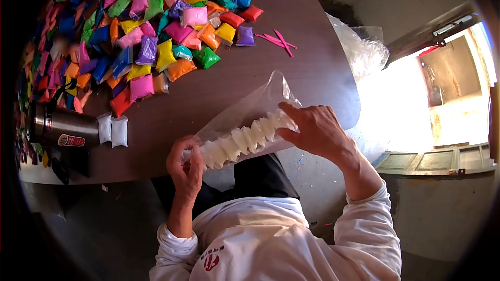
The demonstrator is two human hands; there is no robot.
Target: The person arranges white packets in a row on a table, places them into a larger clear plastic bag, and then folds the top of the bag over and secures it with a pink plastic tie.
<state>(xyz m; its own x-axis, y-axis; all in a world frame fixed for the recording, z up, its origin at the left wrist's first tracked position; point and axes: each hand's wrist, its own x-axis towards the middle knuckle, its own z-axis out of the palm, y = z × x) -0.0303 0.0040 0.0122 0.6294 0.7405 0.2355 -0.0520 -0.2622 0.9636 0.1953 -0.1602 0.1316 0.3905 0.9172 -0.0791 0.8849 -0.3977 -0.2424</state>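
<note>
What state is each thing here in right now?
Bag: held by both hands, partly filled.
White packets: lined up inside the bag.
Left hand: closed on the bag.
Right hand: closed on the bag.
Coloured packets: heaped on the table.
Flask: lying on its side.
Pink strips: loose on the table.

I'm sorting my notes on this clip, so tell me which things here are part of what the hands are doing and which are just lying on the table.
In hand: clear bag, row of white packets inside it, left hand and right hand gripping its ends.
Lying about: coloured packets, two loose white packets, steel flask, pink strips, crumpled plastic.
</note>
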